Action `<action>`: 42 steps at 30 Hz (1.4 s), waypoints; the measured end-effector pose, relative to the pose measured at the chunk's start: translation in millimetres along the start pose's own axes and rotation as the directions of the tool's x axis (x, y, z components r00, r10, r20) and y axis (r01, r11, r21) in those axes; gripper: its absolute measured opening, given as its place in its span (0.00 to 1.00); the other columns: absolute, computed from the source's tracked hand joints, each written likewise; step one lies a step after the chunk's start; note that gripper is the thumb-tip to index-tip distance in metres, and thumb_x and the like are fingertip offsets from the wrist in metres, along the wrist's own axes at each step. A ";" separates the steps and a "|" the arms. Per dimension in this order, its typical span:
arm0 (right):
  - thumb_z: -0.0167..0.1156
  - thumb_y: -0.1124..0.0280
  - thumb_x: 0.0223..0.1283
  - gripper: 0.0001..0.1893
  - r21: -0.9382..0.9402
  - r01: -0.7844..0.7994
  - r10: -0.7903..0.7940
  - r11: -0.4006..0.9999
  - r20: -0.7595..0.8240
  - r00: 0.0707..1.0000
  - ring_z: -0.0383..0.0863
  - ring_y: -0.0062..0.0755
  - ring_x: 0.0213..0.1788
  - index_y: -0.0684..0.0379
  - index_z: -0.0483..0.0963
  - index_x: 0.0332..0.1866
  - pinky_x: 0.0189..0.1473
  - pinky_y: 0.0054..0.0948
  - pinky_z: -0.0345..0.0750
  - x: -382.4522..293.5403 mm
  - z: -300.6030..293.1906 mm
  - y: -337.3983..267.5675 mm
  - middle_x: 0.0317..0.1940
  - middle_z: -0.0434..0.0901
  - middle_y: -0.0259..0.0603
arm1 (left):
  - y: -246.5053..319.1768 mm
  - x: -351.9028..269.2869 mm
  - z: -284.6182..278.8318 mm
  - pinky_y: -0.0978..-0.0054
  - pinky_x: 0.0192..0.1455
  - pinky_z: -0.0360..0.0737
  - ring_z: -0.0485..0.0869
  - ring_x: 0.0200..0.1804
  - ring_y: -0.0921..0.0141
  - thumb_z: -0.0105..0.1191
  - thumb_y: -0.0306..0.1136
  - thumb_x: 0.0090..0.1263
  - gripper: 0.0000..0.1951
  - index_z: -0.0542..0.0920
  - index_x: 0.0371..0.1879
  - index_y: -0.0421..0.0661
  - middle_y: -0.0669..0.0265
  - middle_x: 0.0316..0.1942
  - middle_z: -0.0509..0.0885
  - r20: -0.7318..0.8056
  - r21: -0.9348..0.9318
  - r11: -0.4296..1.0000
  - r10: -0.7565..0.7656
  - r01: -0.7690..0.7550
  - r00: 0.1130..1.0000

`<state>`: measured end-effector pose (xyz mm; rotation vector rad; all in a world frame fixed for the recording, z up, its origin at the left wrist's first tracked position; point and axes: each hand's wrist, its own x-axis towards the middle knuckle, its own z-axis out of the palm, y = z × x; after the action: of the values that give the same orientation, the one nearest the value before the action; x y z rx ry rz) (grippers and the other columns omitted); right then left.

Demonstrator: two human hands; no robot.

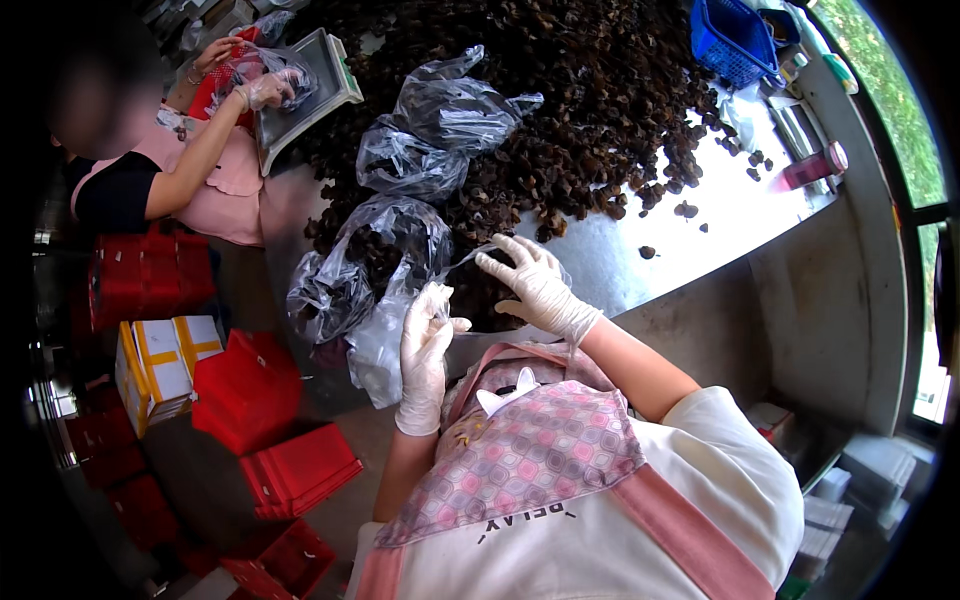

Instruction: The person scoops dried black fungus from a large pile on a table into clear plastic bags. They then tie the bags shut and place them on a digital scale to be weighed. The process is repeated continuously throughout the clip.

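Note:
My left hand [426,360], in a thin white glove, pinches the edge of a clear plastic bag [474,253] between thumb and fingers. Fingers spread, my gloved right hand [534,289] is just right of it, over the table's near edge. Film from the bag runs by its fingertips, with no grip on it visible. Beyond both hands spreads a heap of dark brown dried pieces [600,112], possibly mushrooms. Clear bags [450,112] lie on the heap. More plastic bags [379,345] hang at the table edge beside my left hand.
Across the left corner, a person's gloved hand [268,90] handles a bag over a grey tray [311,90]. Red crates [251,390] and a white box [161,360] stand at lower left. A blue basket [731,45] and a jar [816,166] are by the window side.

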<state>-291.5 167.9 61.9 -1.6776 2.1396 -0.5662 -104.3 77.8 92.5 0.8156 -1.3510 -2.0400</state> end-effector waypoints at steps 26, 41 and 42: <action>0.58 0.77 0.63 0.05 0.986 0.013 -0.148 0.169 0.012 0.989 0.81 0.24 0.43 0.64 0.79 0.41 0.51 0.24 0.78 124.4 -63.1 -121.7 0.40 0.83 0.38 | 32.4 -21.5 -77.3 0.74 0.50 0.79 0.80 0.44 0.72 0.46 0.17 0.69 0.09 0.78 0.44 0.37 0.61 0.46 0.80 -0.378 0.245 0.827 0.562 -0.506 0.736; 0.59 0.71 0.63 0.30 0.911 -0.278 0.205 0.304 0.222 0.953 0.76 0.29 0.54 0.51 0.60 0.69 0.57 0.32 0.72 179.7 57.1 -95.6 0.52 0.75 0.38 | -72.3 -61.8 -198.8 0.80 0.49 0.77 0.79 0.42 0.76 0.46 0.21 0.72 0.09 0.78 0.46 0.37 0.64 0.43 0.81 -0.519 0.134 0.984 0.168 -0.114 0.838; 0.61 0.73 0.60 0.32 0.897 -0.128 0.220 0.423 0.035 0.975 0.74 0.30 0.56 0.52 0.59 0.70 0.58 0.31 0.71 169.5 67.2 -96.3 0.55 0.72 0.40 | -76.5 -56.7 -200.5 0.80 0.49 0.77 0.79 0.42 0.76 0.46 0.21 0.72 0.09 0.78 0.45 0.36 0.65 0.42 0.81 -0.479 0.163 0.981 0.170 -0.103 0.861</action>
<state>-216.1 -23.6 48.3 -0.7847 1.4858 -1.4211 72.9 25.5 -30.5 1.1683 -1.2121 -1.5008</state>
